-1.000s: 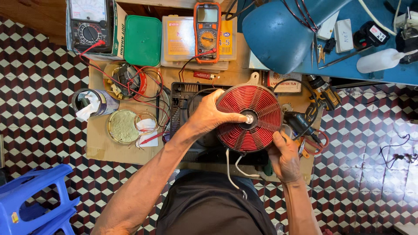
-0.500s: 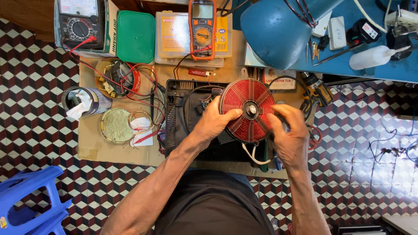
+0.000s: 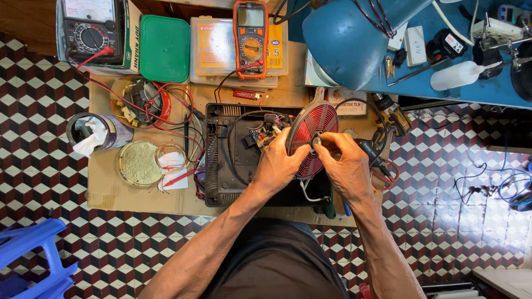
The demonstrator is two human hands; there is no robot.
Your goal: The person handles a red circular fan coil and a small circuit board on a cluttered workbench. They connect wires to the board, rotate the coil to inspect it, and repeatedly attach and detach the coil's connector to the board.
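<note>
This is a small electronics repair workshop set on a checkered tile floor (image 3: 33,166): an orange digital multimeter (image 3: 250,36), a black analogue meter (image 3: 88,27), a blue desk lamp (image 3: 349,41) and an opened black cooker casing (image 3: 233,160) crowd a cardboard-covered bench (image 3: 111,191).

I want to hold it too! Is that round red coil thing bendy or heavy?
Probably stiff: the red coil keeps its flat disc shape while tilted up on edge. Perhaps heavy for its size, since both hands grip it, left hand and right hand. Its thin windings look scratchable.
</note>
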